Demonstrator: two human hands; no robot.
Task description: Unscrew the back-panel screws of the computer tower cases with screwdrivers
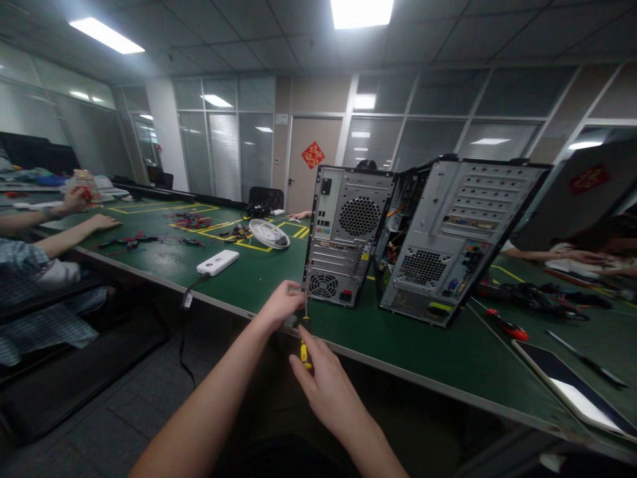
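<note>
A computer tower (343, 236) stands upright on the green table, its back panel with fan grilles and ports towards me. My right hand (326, 378) is closed around the yellow and black handle of a screwdriver (304, 355). Its thin shaft points up at the lower left corner of that back panel. Beside the same corner is my left hand (284, 304), its fingers drawn together close to the shaft and the case edge. What those fingers pinch, if anything, is too small to make out.
Right of the tower, a second computer case (432, 252) leans at an angle. Farther right lie a red and black screwdriver (505, 324), a tablet (572, 385) and cables (542, 299). A white power strip (217, 262) and white round grille (269, 234) are left. Other people sit at both sides.
</note>
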